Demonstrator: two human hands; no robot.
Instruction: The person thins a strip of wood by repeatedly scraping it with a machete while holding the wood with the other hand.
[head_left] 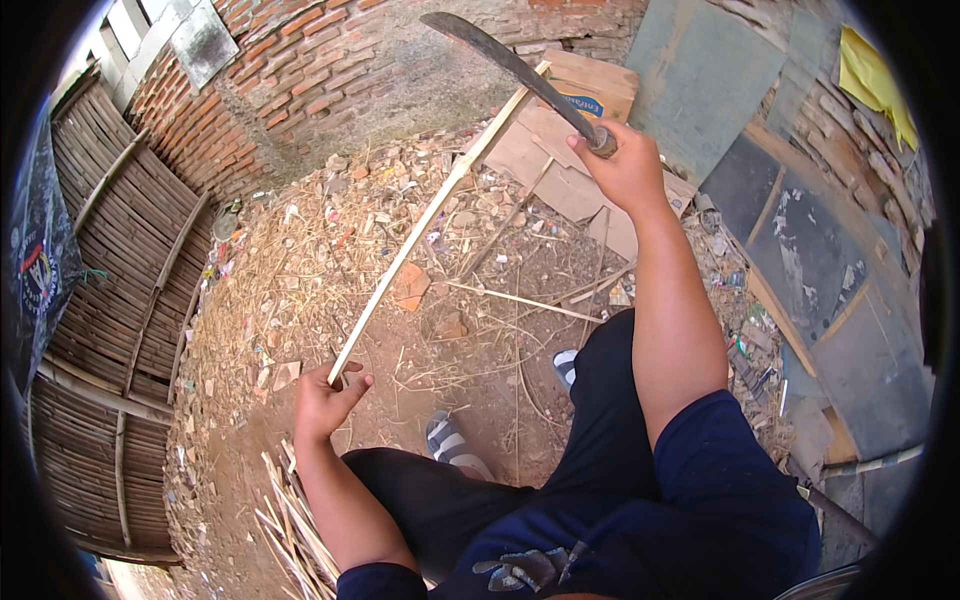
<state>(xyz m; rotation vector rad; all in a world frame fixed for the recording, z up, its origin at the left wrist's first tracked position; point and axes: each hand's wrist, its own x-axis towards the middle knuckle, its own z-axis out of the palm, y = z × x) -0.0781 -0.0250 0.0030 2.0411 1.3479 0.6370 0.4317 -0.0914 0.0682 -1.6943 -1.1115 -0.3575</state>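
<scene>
A long pale bamboo strip (441,203) slants from the lower left up to the right, its lower end gripped by my left hand (328,396). Raised at the upper right, my right hand (626,167) is closed around the wooden handle of a machete (510,66). The dark curved blade points up and to the left, crossing the view near the strip's far end. Whether blade and strip touch, I cannot tell.
Split strips (298,525) lie in a bundle by my left arm. Rubble and dry shavings (300,250) cover the ground. Flattened cardboard (560,165) lies ahead, before a brick wall (330,60). A bamboo slat panel (120,230) stands left; dark boards (800,240) lean right.
</scene>
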